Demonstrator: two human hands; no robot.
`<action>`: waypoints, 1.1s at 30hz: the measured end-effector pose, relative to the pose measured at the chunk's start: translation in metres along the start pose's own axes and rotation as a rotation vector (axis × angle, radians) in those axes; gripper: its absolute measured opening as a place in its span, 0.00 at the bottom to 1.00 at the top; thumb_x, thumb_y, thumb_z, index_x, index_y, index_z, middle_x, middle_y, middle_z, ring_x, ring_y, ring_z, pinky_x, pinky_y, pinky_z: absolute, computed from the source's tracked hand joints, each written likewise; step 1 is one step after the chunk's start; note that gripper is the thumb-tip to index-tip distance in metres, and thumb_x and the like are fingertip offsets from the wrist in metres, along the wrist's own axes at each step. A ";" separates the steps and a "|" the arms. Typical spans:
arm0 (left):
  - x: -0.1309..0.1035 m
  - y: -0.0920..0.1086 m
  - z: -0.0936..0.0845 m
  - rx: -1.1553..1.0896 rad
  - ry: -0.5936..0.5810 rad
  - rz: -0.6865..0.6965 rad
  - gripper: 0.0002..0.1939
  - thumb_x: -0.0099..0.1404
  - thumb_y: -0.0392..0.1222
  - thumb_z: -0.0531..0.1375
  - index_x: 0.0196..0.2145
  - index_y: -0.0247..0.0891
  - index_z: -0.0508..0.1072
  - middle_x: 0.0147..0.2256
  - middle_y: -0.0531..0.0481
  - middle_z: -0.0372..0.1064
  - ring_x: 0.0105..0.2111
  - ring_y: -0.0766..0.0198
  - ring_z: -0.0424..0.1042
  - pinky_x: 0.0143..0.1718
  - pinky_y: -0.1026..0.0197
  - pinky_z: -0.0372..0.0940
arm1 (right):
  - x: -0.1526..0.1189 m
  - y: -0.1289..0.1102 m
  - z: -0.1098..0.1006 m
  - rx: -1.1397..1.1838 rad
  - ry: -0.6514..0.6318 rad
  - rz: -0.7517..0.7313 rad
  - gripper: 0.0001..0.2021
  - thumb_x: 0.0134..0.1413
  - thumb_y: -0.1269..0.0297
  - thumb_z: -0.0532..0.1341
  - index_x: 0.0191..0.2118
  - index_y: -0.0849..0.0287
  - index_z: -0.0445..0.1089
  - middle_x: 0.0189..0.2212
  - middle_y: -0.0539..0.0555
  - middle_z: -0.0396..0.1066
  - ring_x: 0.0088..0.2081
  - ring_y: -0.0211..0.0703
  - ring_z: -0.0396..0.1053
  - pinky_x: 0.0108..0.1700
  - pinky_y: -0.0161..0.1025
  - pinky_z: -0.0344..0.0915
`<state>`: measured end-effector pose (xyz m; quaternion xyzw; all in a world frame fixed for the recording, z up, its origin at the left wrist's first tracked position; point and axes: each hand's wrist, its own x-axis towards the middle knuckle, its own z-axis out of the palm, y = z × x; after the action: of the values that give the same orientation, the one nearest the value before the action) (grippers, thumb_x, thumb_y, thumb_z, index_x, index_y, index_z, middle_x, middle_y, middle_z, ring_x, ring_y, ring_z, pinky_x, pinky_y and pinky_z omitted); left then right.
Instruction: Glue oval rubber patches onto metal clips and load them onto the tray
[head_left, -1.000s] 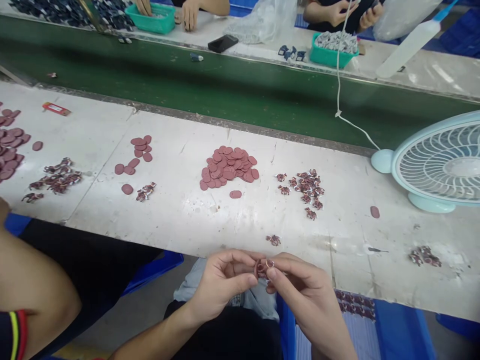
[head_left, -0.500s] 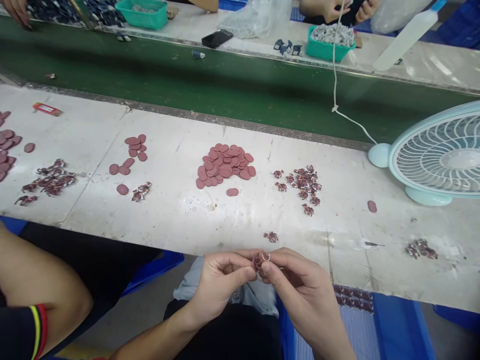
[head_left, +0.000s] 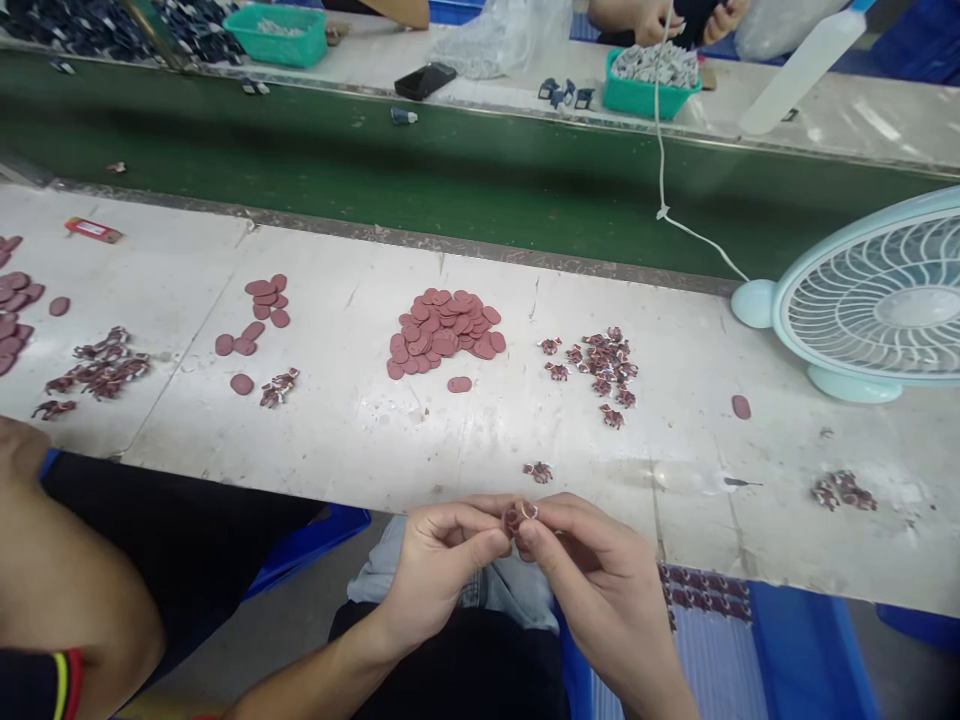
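Observation:
Just in front of the table edge, my left hand [head_left: 442, 560] and my right hand [head_left: 600, 580] meet. My left hand pinches a reddish-brown oval disc [head_left: 511, 519] between thumb and fingertips. A small brown-and-white animal figurine [head_left: 528, 511] is pinched in my right hand, pressed against the disc; fingertips partly cover both. A single similar figurine [head_left: 538, 471] lies on the table just beyond my fingers. Farther back are a pile of oval discs [head_left: 446, 335], a lone disc [head_left: 459, 384], and a cluster of figurines [head_left: 606, 365].
A light blue fan [head_left: 885, 300] stands at the right. Below the table edge, a blue crate [head_left: 806, 650] holds rows of brown figurines [head_left: 705, 592]. A co-worker's arm [head_left: 75, 570] is at the left. Clear bottle-like plastic [head_left: 690, 480] lies on the white table [head_left: 360, 440].
My hands keep the same pinch on the disc and figurine, almost without moving. The co-worker's arm at the left has shifted, and the view has tilted slightly.

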<state>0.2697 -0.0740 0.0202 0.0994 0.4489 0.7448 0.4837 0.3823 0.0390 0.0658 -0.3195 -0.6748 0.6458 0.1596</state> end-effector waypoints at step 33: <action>0.151 0.054 -0.029 1.891 -0.749 0.597 0.39 0.71 0.61 0.49 0.68 0.30 0.52 0.70 0.31 0.44 0.71 0.47 0.43 0.69 0.44 0.46 | -0.072 0.113 -0.069 0.413 0.509 0.285 0.16 0.44 0.53 0.73 0.40 0.53 0.81 0.40 0.59 0.79 0.34 0.50 0.76 0.31 0.38 0.75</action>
<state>0.1412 0.0245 0.0011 0.7647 0.6256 0.1033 0.1147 0.5053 0.0420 -0.0222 -0.5223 -0.4173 0.6839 0.2922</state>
